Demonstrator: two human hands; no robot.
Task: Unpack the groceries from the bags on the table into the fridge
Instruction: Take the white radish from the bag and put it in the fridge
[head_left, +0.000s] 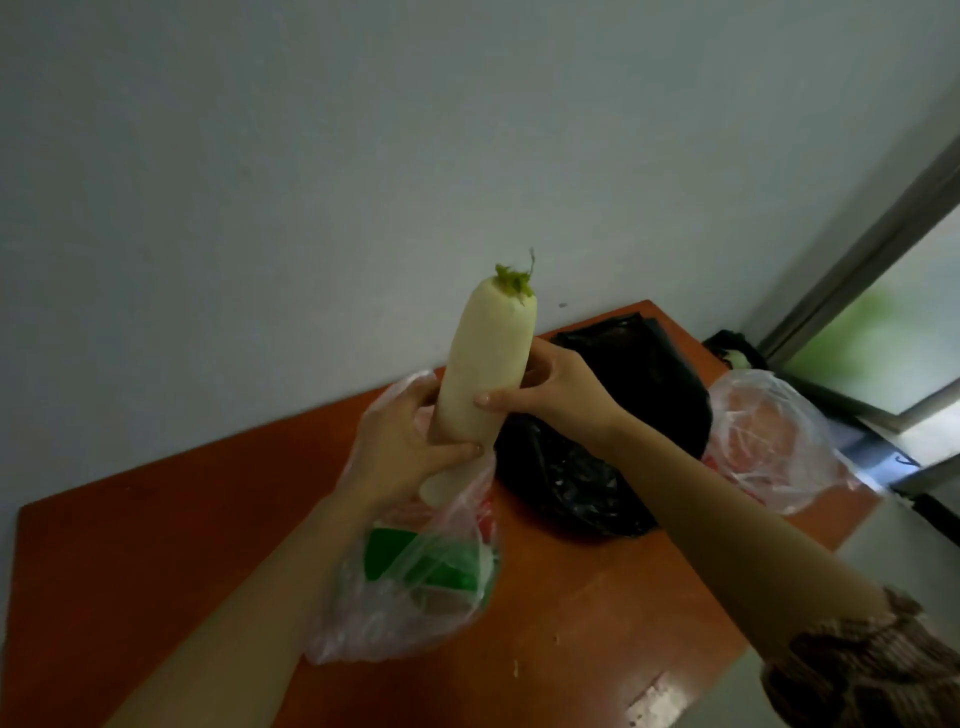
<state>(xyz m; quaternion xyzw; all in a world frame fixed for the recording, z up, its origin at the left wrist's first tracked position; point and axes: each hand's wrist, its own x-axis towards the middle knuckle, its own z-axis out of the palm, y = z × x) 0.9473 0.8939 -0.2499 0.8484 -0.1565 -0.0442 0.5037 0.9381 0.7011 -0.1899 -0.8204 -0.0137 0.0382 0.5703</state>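
Plainly the radish (483, 364) is the thing at risk: it stands nearly upright above the worktop (156, 519), leafy end up, held in both hands. The left hand (400, 441) wraps its lower part with the thumb across the front; the right hand (550, 389) clasps it just above, fingers around the far side. Both grips are closed on it, so it looks secure, but its skin is probably smooth and the weight sits high. If one hand lets go early, it could tip or slide down through the other. Its tip also hangs at the mouth of the near bag (410, 597), and the loose plastic could catch and drag the bag along.

That clear bag holds something green and white, with a bit of red; I cannot tell what. The black bag (623, 415) behind it hides its contents. A second clear bag (769, 441) at the far right shows something reddish. No fridge is in view.
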